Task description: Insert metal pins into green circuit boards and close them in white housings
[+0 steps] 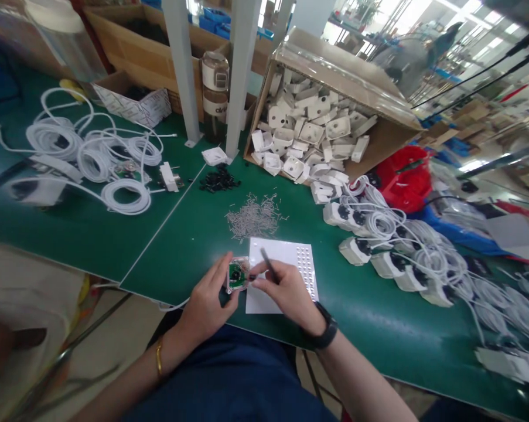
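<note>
My left hand is closed around the edge of a small white housing with a green circuit board inside. A round black part sits in the middle of the board. My right hand is at the housing's right side, closed on a slim grey metal tool that sticks up between the fingers; its exact kind is unclear. Something small and black shows at those fingertips. Under the right hand lies a white sheet with rows of small round silvery pieces. A white cable runs near my left wrist.
Beyond the sheet lie a pile of small metal pins and a heap of black parts. A cardboard box of white housings tips forward behind. Coiled white cables lie left; cabled units line the right. Metal posts rise behind.
</note>
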{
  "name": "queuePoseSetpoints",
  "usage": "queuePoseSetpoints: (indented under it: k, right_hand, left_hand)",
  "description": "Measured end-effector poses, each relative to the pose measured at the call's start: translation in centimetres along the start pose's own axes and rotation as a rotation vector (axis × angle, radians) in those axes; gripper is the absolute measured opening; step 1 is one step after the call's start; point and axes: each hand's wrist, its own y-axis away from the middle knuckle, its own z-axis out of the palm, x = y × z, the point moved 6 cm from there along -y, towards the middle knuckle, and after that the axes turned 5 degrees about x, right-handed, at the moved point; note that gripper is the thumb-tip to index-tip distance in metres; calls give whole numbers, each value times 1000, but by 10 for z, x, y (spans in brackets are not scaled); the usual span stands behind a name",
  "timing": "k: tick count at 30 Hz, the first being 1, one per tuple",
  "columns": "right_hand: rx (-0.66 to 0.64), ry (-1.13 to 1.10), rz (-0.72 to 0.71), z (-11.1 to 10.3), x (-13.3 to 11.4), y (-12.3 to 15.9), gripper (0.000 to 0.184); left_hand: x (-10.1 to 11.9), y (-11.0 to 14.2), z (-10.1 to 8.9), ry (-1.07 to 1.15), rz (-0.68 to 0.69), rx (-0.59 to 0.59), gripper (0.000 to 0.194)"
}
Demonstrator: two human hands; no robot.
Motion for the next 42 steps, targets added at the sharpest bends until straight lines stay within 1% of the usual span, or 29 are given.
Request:
queuePoseSetpoints:
  k: [2, 4, 6, 8, 12, 14, 16, 22, 25, 28, 30, 32, 33, 35, 36, 37, 39, 40, 41, 42]
  right_hand:
    - [68, 96, -127, 11, -2, 13, 5]
    - [121, 202, -260, 23, -4, 16, 11]
    - [111, 326, -343, 32, -3, 13, 17]
    - [39, 465, -417, 37, -4, 11, 23]
    - [-172, 708, -540, 40, -14, 12, 25]
    - [-243, 784, -547, 41, -20, 13, 23]
    - [-253, 831, -516, 43, -24, 13, 23]
    - [-152, 965, -355, 49, -22, 12, 20]
    - [-107, 958, -291, 47, -22, 9, 18]
    - [-76, 896, -205, 45, -21, 3, 19]
    - [-22, 816, -104, 39, -15, -2, 27]
    - [44, 654, -43, 29, -8, -4, 37]
    - [82, 532, -41, 21, -4, -2, 37]
    - [195, 228, -45, -4, 6, 7, 32]
    - [286, 69, -37, -21, 14, 16, 37]
    - [391, -75, -21, -41, 23, 27, 46]
    - [594, -271, 38, -76, 45, 54, 62]
    - [667, -333, 79, -89, 57, 68, 67]
    - [709, -383, 133, -98, 69, 81, 69]
    - [724, -428, 196, -102, 81, 92, 70]
  left_hand:
    - [0, 1, 1, -10, 1, 1, 66]
    - [-1, 0, 1, -20, 3, 10, 66]
    - [-1, 0, 1, -21, -6, 10, 66]
    - [-1, 0, 2, -14, -18, -1, 65]
    - [-2, 1, 2, -11, 0, -10, 64]
    - [-4, 1, 3, 3, -4, -17, 64]
    - [-8, 1, 5, 30, -36, -29, 62]
    - [-17, -1, 8, 96, -200, -87, 59]
    - [-16, -1, 7, 79, -226, -93, 57]
    - [-15, 0, 6, 55, -212, -70, 57]
    - [-15, 0, 7, 41, -191, -47, 58]
    - [-15, 0, 10, 33, -170, -23, 60]
    - [-15, 1, 11, 31, -164, -17, 61]
    - [-15, 1, 12, 30, -174, -5, 68]
    - [-16, 2, 11, 36, -192, 1, 71]
    - [-17, 3, 9, 60, -222, 6, 74]
    - [-18, 4, 6, 180, -291, -11, 78]
    - [-17, 4, 6, 265, -316, -44, 77]
    - [-16, 4, 7, 348, -323, -102, 77]
    - [-13, 4, 9, 409, -305, -172, 76]
